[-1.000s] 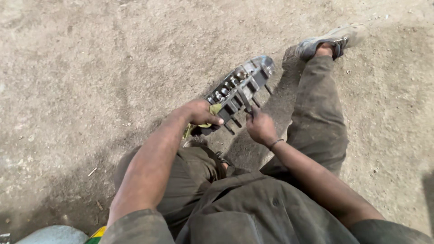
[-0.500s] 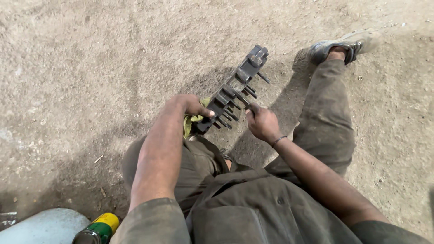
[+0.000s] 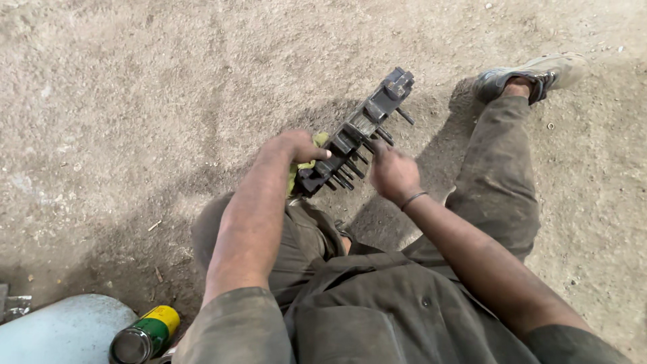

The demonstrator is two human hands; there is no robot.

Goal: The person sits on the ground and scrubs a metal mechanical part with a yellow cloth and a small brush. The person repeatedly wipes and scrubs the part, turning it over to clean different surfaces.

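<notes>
A long dark metal block with a row of several bolts or pins sticking out of its side is held slanted above the sandy ground. My left hand grips its near end together with a yellow-green rag. My right hand, with a thin band on the wrist, has its fingers on the pins near the middle of the block. I sit on the ground with my right leg stretched out.
My right foot in a grey shoe lies at the upper right. A green and yellow can and a pale blue rounded container are at the lower left. Sandy ground lies all around.
The metal block has been turned and lifted so it points further up and away. My right hand moved from its underside onto the pins. The can came into view.
</notes>
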